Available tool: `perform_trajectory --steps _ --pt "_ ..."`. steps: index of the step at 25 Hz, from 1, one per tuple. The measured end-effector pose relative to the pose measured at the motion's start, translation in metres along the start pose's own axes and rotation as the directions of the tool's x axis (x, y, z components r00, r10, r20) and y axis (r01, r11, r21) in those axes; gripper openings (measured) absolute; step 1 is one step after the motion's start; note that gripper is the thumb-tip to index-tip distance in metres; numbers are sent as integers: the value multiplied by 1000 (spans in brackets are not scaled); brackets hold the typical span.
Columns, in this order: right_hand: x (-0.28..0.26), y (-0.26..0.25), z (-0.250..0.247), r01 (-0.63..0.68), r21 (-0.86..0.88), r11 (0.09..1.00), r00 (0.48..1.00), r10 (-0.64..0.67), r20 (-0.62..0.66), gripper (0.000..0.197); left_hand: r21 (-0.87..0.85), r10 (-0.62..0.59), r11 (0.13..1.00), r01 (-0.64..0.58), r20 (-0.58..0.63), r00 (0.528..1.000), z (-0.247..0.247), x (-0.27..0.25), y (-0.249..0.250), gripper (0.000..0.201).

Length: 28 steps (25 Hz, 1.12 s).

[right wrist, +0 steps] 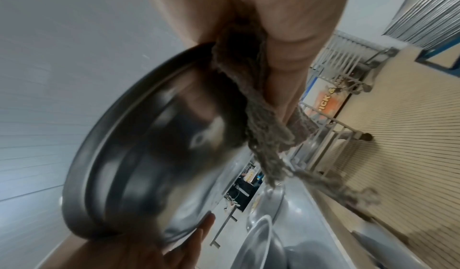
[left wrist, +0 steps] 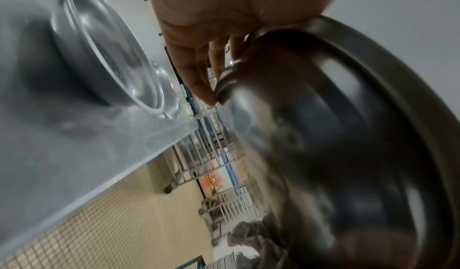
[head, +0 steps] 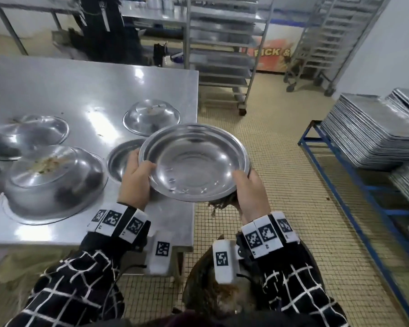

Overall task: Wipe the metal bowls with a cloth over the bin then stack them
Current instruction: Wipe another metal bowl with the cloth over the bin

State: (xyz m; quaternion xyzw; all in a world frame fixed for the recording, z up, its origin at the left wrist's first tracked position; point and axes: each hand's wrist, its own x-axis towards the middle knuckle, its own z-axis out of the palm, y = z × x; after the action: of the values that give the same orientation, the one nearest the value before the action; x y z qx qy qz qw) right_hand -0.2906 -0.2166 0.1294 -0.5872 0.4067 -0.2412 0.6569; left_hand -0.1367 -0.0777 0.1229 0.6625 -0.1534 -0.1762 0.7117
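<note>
A round brown bin (head: 200, 283) with food scraps sat on the floor closest to the person, partly hidden by the right arm. Above and a little beyond it, both hands held up a shiny round metal bowl (head: 194, 161), open side up and tipped a little. The left hand (head: 135, 182) gripped the bowl's left rim, thumb on top and fingers (left wrist: 199, 76) underneath. The right hand (head: 250, 190) gripped the right rim the same way, and it also pinched a frayed grey-brown cloth (right wrist: 263, 119) against the underside of the bowl. A bit of the cloth hung down below the rim. The bowl was off the table, just past its right edge.

To the left stood a shiny steel table (head: 80, 86). On it, just beside the left hand, lay another upright metal bowl (head: 119, 159). Further left sat upside-down metal bowls (head: 54, 180), one with what looked like food bits on top, though the blur made it hard to tell. The floor had small tan tiles (head: 281, 149). On the right, flat metal trays (head: 373, 131) were piled on a blue frame. Far back stood tall metal tray racks (head: 222, 43) on wheels.
</note>
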Motion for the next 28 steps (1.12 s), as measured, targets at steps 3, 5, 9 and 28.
perform_trajectory --steps 3,5,9,28 --pt "-1 -7 60 35 -62 997 999 -34 13 28 57 35 998 -35 -6 999 -59 23 12 39" --pt "2 -7 101 55 -130 990 998 -51 36 24 74 45 996 -45 8 999 -100 41 17 33" --pt "15 -13 168 111 -295 949 993 -92 77 14 255 55 965 -54 4 998 -166 76 18 25" --pt "261 -67 340 429 -748 506 889 -90 449 48 508 -434 791 340 75 898 -251 314 18 22"
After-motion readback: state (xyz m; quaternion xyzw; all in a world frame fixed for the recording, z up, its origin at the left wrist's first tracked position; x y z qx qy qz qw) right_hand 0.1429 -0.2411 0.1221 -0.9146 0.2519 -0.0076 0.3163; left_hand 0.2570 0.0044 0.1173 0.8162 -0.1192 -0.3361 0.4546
